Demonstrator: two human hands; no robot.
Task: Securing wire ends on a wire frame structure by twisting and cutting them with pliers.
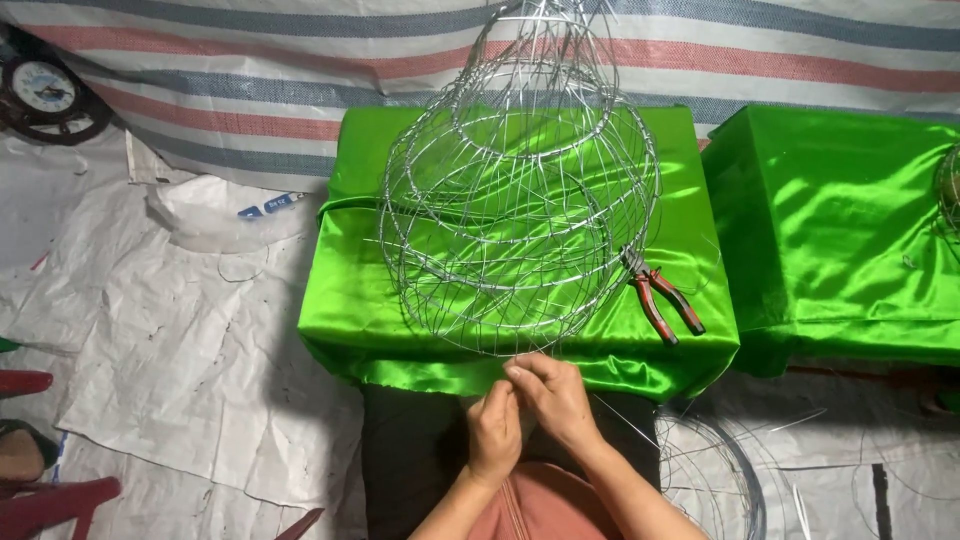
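A round cage-like frame of thin silver wire [520,190] lies on a box draped in shiny green cloth [360,300]. My left hand [493,432] and my right hand [553,395] meet at the frame's near bottom rim, fingers pinched on a thin wire there. Red-handled pliers [662,295] lie on the cloth to the right of the frame, apart from both hands.
A second green-draped box [840,230] stands at the right. Coiled wire hoops [715,465] lie on the floor by my right arm. White woven sheeting [170,350] covers the floor, a striped tarp hangs behind, a clock [42,90] sits upper left, red chair parts [50,495] lower left.
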